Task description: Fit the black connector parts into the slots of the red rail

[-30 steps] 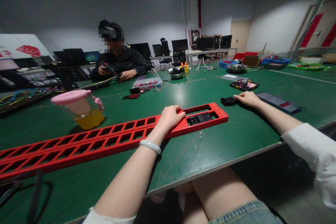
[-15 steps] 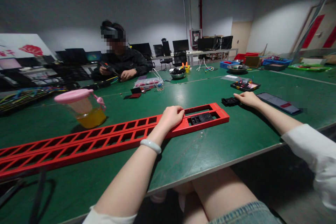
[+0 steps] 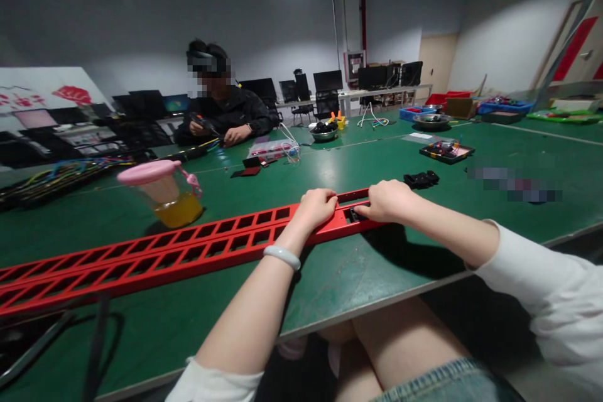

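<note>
- Head view: the red rail (image 3: 188,248) lies flat on the green table (image 3: 330,282), running from 8 o'clock at the frame's left edge up to the two hands near the middle.
- The left hand (image 3: 316,206) sits on top of the rail with its fingers curled over the far edge, holding it down.
- The right hand (image 3: 387,200) covers the rail's end, just at 3 o'clock of the left hand. Its fingers are bent down over a slot where a bit of a black insert (image 3: 354,216) shows. Whether it pinches the insert or only presses on it cannot be told.
- To do this well, I judge that the left hand should bear straight down, so that the long rail does not pivot on the table.
- The right hand's push should go square into the slot. A slanted push could jam the insert.
- Fingertips are best kept off the slot's edges, where they could be nipped.
- Spare black parts (image 3: 421,179) lie at 1 o'clock of the right hand, near but apart from it.
- A pink-lidded cup (image 3: 164,191) with yellow liquid stands at 10 o'clock, just beyond the rail. A swinging rail could knock it.
</note>
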Action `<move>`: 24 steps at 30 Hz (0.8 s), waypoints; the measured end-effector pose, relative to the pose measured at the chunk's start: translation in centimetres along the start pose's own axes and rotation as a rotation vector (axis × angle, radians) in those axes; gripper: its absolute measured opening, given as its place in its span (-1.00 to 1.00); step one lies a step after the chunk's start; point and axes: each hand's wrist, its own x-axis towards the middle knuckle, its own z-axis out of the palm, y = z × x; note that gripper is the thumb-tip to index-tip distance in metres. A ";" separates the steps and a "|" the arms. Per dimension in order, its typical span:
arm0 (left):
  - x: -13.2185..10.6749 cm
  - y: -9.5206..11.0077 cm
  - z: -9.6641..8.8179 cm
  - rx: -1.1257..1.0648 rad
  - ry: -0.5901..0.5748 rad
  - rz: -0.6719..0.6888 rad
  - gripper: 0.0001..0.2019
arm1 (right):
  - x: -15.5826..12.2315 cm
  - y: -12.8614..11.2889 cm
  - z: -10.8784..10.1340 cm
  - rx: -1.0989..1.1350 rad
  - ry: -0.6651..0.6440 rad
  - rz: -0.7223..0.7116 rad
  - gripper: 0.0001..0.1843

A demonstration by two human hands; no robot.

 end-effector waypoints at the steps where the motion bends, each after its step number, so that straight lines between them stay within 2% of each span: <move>1: 0.0 0.0 0.1 0.002 0.004 -0.002 -0.69 | 0.3 -0.7 0.0 -0.013 -0.043 -0.001 -0.36; 7: 0.0 0.1 0.1 -0.001 -0.002 -0.028 -0.69 | 2.3 -2.3 0.1 -0.055 -0.225 0.073 -0.35; 16: 0.0 0.3 -0.1 0.006 0.001 -0.034 -0.69 | 5.0 -2.5 0.3 -0.032 -0.522 0.101 -0.59; 24: 0.1 0.2 0.1 -0.001 0.008 -0.038 -0.70 | 4.8 -2.5 0.1 0.002 -0.608 0.081 -0.61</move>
